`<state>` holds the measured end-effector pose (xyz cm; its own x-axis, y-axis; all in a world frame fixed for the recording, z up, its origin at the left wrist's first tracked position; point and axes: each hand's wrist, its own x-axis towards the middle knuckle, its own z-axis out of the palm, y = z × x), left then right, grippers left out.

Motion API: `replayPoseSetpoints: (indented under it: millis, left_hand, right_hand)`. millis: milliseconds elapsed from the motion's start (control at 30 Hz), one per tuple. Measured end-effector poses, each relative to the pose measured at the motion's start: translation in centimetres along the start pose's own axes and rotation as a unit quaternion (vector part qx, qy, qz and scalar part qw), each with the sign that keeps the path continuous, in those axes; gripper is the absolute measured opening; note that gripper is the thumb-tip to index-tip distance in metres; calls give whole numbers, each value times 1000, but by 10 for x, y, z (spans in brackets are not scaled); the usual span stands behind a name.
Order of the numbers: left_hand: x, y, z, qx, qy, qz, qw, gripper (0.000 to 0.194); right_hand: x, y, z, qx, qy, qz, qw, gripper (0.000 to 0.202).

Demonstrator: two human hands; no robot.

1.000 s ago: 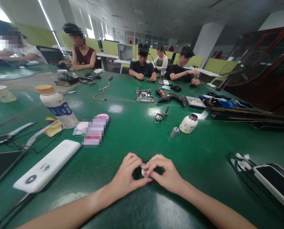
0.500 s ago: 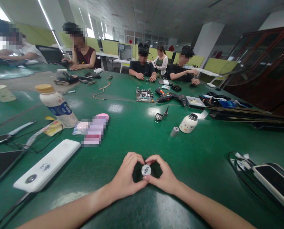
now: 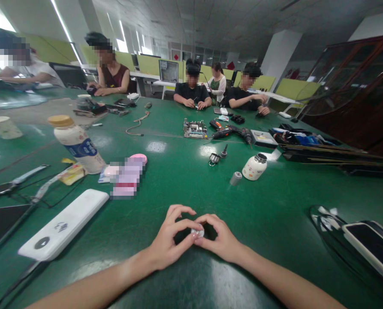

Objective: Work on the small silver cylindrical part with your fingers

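Between my hands, low over the table's near edge, is a small round silver metal part [image 3: 197,233], partly covered by fingertips. My left hand [image 3: 166,238] pinches at its face with index finger and thumb, the other fingers loosely curled. From the other side, my right hand [image 3: 222,240] grips the part's rim between thumb and curved fingers. Farther out stand a short metal cylinder [image 3: 235,178] and a cream bottle [image 3: 254,167] with a printed pattern. Near them lie a metal cap with a ring [image 3: 214,159] and a small dark-tipped metal piece [image 3: 224,151].
On the green table [image 3: 165,180], a white power bank [image 3: 64,225] and a yellow-capped drink bottle [image 3: 85,150] are at left. Phones [image 3: 371,242] with cables lie right. A circuit board [image 3: 195,128] and a power drill [image 3: 231,131] lie farther back. Several people sit beyond.
My left index finger has come down onto the metal part's face, and the left thumb has moved up against it. My right fingers have shifted slightly around the rim.
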<state>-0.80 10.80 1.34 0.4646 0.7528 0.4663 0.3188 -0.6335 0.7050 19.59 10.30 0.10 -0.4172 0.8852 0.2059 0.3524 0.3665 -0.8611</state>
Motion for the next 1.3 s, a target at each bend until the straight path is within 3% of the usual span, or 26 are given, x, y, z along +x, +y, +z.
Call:
replayPoseSetpoints:
  millis: [433,933,1033,1100,1200,1300]
  left_hand:
    - [3,-1,4,-22,16,-54,998,15]
    - [1,-4,7,18,107,29,994,7]
    - [0,-10,7,68,157,-7,985,9]
    - [0,-15,6,126,158,-69,977,9]
    - [0,-20,7,198,87,-156,964,8]
    - [-1,-21,8,232,42,-184,954,11]
  right_hand:
    - [1,1,1,0,6,3,1000,30]
    - [2,4,3,6,8,16,1000,32]
    - [1,5,3,4,10,20,1000,34]
    - [1,5,3,12,7,21,1000,33]
    - [1,5,2,11,2,25,1000,32]
    - [1,4,1,6,0,28,1000,31]
